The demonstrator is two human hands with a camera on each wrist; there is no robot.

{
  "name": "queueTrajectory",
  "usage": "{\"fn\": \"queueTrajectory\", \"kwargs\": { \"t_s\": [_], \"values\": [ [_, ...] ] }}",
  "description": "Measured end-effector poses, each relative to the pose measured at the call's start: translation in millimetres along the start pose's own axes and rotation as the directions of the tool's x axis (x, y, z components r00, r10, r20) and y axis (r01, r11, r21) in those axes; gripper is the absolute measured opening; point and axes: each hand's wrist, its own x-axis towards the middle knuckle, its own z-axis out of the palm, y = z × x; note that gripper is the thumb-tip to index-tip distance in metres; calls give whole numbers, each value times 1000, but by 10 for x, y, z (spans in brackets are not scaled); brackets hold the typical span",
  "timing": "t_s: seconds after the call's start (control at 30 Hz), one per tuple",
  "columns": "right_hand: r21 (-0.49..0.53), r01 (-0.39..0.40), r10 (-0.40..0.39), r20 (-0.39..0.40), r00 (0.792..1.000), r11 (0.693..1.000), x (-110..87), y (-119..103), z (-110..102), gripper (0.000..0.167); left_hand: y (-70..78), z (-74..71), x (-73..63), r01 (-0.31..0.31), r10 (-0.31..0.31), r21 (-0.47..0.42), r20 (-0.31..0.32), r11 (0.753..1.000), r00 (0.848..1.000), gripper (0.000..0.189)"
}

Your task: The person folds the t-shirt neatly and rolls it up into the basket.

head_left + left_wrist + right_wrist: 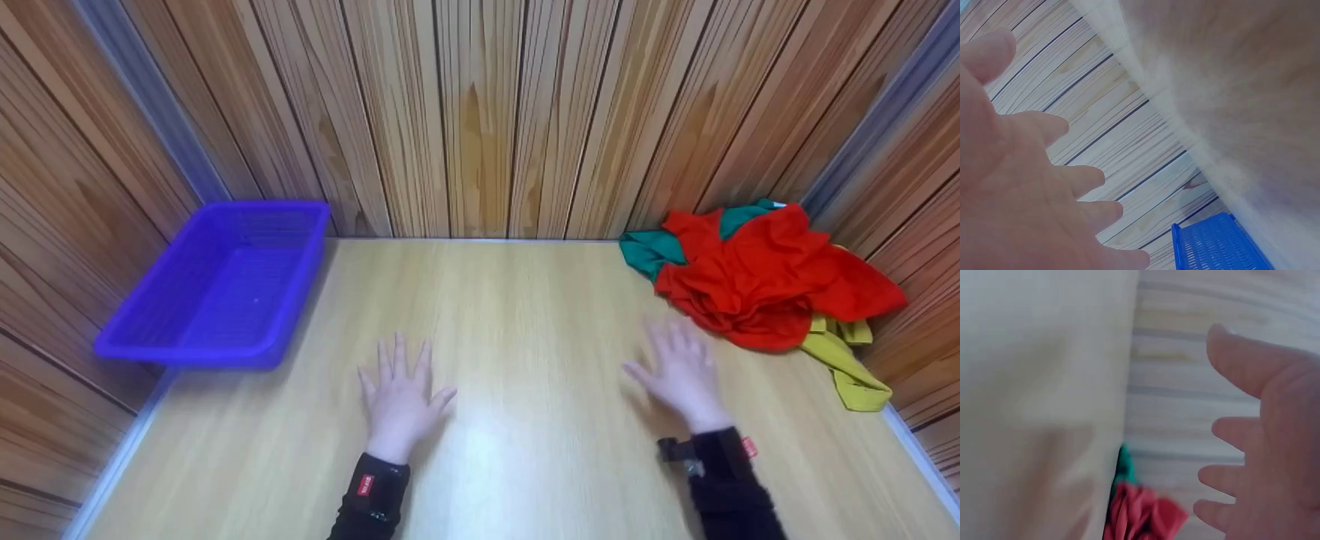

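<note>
We counted one plastic basket (217, 307), farthest left, beyond the left hand and well apart from its fingertips. It was rectangular and violet-blue, with a broad rim and slotted sides; the left-wrist view showed it a plainer blue.

Next we saw the first of two hands, the left hand (401, 405), its fingers straight and thumb spread wide, with nothing held. Its wrist wore a black cuff (386, 480) with one red label (365, 485). Between the two hands lay a stretch of pale wood-grain table (517, 337), and ahead of both stood a plank-patterned wall (480, 112).

The right hand (682, 371), somewhat blurred, likewise had its fingers extended and thumb out to the side, gripping nothing. Its sleeve (735, 495) was black too, with another red tag (750, 447).

Just beyond that hand and to its right sat one crumpled heap of cloth (757, 277) in three colours; how many pieces, we could not tell. Red fabric (795, 259) lay folded and rumpled on top, green fabric (651, 253) poked out at the left and far edges, and yellow fabric (851, 367) trailed out at the near right.
</note>
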Motion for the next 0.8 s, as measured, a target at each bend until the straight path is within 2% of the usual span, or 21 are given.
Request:
{"fn": "queueTrajectory", "kwargs": {
  "t_s": [0.23,0.4,0.63,0.8],
  "values": [
    [-11,-131,130,-64,989,991,288,603,-256,83,62,21,-19,-27,27,0,-22,1000,999,83],
    [5,-245,246,-10,969,969,426,897,-346,94,108,34,-36,-49,49,-6,-37,999,998,81],
    [-15,-315,316,52,947,949,498,1033,-316,99,213,82,-11,-72,72,-23,-6,997,997,81],
    [-52,-334,336,31,941,941,533,1058,-246,84,293,109,12,-96,96,-26,15,995,995,82]
  ]
}}
